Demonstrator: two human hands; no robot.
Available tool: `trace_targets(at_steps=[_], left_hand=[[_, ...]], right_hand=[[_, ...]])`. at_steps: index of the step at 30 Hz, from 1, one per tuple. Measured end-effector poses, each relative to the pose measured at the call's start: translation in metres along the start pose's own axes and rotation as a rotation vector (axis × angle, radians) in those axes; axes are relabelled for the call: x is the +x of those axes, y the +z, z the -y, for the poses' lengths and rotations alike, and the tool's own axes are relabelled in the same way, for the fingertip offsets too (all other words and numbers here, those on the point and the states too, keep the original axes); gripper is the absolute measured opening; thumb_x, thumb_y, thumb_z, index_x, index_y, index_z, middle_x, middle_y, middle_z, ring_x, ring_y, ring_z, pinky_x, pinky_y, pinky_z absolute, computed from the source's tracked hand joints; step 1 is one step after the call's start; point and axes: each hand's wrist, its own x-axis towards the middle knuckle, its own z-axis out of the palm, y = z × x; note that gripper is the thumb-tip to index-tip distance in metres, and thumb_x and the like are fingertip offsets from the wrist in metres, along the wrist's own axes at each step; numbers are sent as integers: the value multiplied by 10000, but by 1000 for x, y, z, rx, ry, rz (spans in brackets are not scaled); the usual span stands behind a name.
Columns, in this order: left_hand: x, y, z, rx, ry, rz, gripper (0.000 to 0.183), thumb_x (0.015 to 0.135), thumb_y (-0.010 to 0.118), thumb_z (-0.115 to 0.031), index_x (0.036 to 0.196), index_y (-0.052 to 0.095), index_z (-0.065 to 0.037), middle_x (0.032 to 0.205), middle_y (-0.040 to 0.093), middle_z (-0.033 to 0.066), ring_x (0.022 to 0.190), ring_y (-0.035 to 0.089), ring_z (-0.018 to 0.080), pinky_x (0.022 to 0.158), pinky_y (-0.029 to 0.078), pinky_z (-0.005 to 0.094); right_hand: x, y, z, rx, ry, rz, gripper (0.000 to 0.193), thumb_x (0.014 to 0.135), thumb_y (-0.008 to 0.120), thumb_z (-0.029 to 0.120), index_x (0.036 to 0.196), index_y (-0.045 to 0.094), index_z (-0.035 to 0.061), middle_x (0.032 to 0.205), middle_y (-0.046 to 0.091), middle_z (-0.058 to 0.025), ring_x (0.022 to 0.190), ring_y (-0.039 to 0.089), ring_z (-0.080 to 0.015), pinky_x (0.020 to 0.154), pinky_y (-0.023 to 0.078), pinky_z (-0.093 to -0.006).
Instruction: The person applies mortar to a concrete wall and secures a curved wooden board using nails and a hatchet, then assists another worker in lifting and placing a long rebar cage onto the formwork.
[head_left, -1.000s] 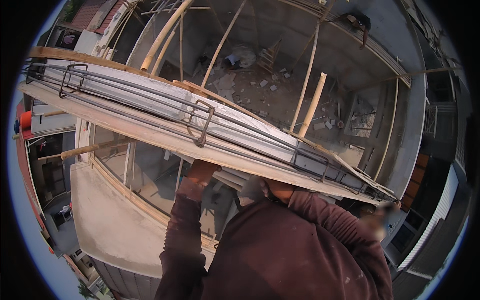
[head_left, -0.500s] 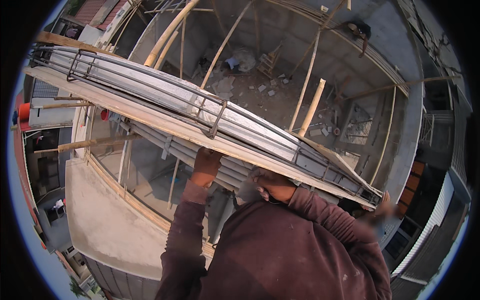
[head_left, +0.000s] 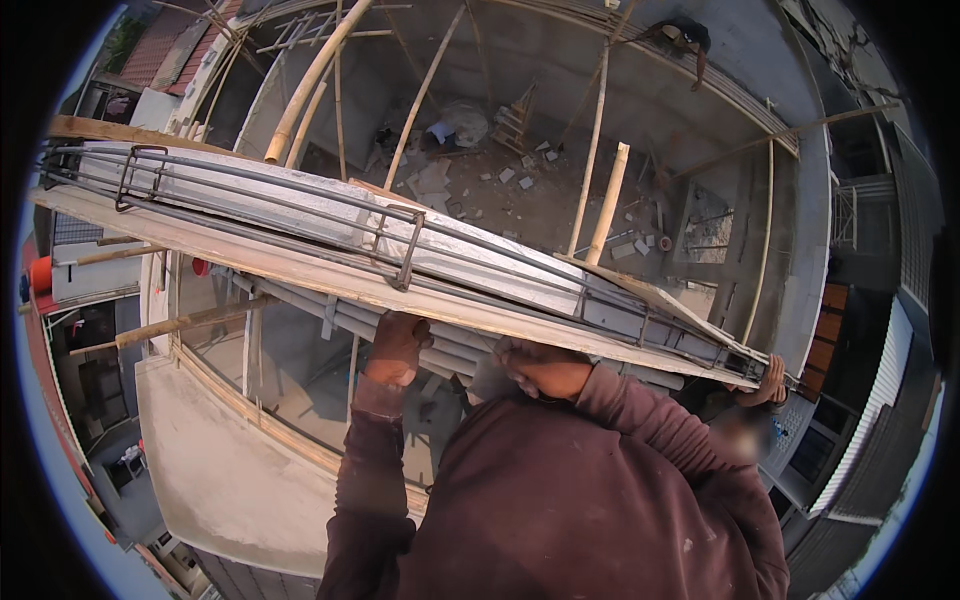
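A long wooden formwork board (head_left: 330,278) runs across in front of me, with a steel rebar cage (head_left: 404,250) lying along it. My left hand (head_left: 398,350) is closed in a fist right at the board's near edge; its fingertips are hidden, so what it grips cannot be made out. My right hand (head_left: 548,368) is closed just below the same edge, farther right. Beside its fingers shows a flat grey piece (head_left: 488,382), which I cannot identify. Dark maroon sleeves cover both my arms.
At the board's right end is another person's hand (head_left: 772,382). Grey pipes or poles (head_left: 350,318) lie beneath the board. Bamboo props (head_left: 608,205) rise beyond it, above a rubble-strewn floor (head_left: 480,190) far below. Another person (head_left: 682,38) is at the far wall.
The view has shifted, so the board and cage appear farther left. My left hand sits slightly lower and more to the left. The other person's hand at the board's right end shows more clearly.
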Motion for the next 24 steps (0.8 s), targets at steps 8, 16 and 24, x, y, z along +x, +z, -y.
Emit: trace_targets(at_steps=[8,16,24], left_hand=[[21,0,63,831,487,201,263,724,671,-63,986,688,-52,948,685,161,888,656,373,786,520,481],[-48,3,-56,224,-146,437,203,956,544,-167,855,645,-23,724,601,23,618,508,108,561,413,277],[-81,4,-254,373,-5,629,332,966,665,-314,940,628,15,817,622,49,751,566,122,669,435,271]], right_hand=[[-9,2,-15,-472,-400,-57,231,997,540,221,1011,610,1,792,612,-97,706,595,-194,672,476,-351],[-115,-25,12,-443,-311,-176,170,877,635,205,899,671,41,826,689,-139,804,661,-315,758,495,-409],[-236,-21,16,-339,-281,-473,171,907,607,189,924,669,30,849,685,-141,847,664,-334,781,498,-418]])
